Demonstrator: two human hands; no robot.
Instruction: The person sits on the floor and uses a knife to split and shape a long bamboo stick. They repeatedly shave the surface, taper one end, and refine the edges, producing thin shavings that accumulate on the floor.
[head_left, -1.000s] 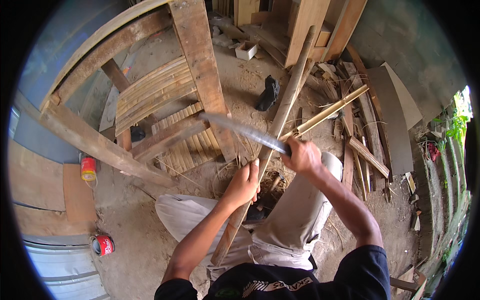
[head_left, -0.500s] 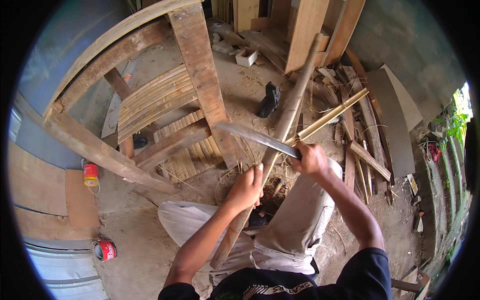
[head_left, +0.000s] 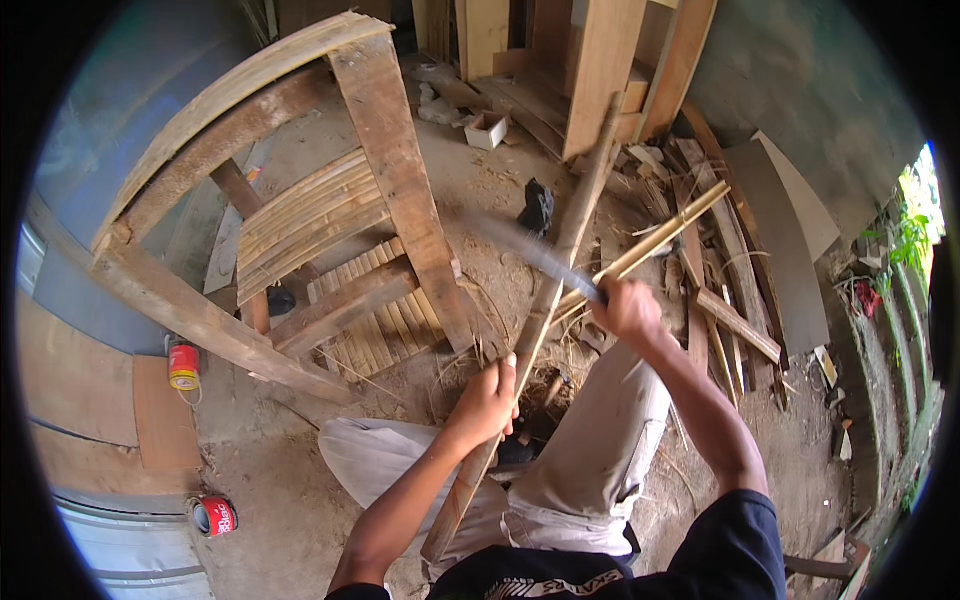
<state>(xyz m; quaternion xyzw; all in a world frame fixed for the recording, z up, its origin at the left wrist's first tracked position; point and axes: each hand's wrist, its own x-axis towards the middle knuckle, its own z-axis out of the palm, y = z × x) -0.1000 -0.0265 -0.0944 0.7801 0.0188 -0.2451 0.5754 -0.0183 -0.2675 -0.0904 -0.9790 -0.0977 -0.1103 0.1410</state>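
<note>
A long split bamboo strip [head_left: 573, 228] runs slantwise from my lap up and away to the right. My left hand [head_left: 484, 402] is wrapped round its lower middle, thumb lying along the strip. In my right hand [head_left: 629, 310] is the handle of a machete [head_left: 535, 254], whose long blade points up and left across the strip, its tip blurred by motion. Whether the edge touches the bamboo I cannot tell. Just past my right hand, another narrow bamboo piece [head_left: 668, 232] slants up and right, apart from my fingers.
A wooden frame with bamboo slats [head_left: 385, 150] stands at left. Scrap wood [head_left: 700, 270] is piled at right, below leaning boards [head_left: 604, 80]. A black bag [head_left: 538, 207], a small white box [head_left: 487, 131] and two red cans [head_left: 184, 365] [head_left: 213, 516] are on the floor.
My left hand and the strip have shifted slightly toward me, the strip's far end now lower in view. The machete blade has swung a little, and its outer half is more blurred.
</note>
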